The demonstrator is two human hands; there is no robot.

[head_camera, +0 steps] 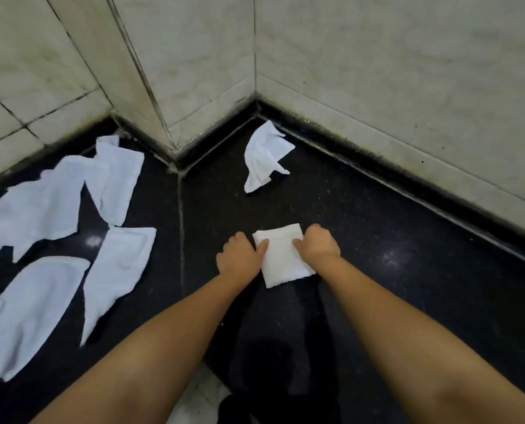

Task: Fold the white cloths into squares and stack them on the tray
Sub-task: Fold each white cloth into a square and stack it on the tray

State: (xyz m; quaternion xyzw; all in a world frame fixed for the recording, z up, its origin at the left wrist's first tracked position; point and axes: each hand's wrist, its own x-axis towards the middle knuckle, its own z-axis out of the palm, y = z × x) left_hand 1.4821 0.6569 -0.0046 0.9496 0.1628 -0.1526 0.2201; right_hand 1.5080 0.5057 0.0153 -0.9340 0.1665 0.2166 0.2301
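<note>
Head view. Hidden or cut off: the unfolded white cloths (41,240) at the left are partly cropped by the frame edge, so their full number cannot be counted; several overlap. A tray is not seen in this view. A dark shape and a pale patch at the bottom edge, between the forearms, are too dim to identify.

Folded white cloth (282,257): a small, roughly square, flat pad with fairly even edges, lying on the black speckled floor (408,286) near the centre. It is pressed at its left edge by the left hand (241,255), whose fingers are curled, thumb laid on the cloth. Its right edge is held down by the right hand (317,243), fingers curled with tips on the fabric.

Crumpled white cloth (265,156): bunched, unfolded, lying near the corner of the pale tiled wall (377,71), well apart from the hands.
</note>
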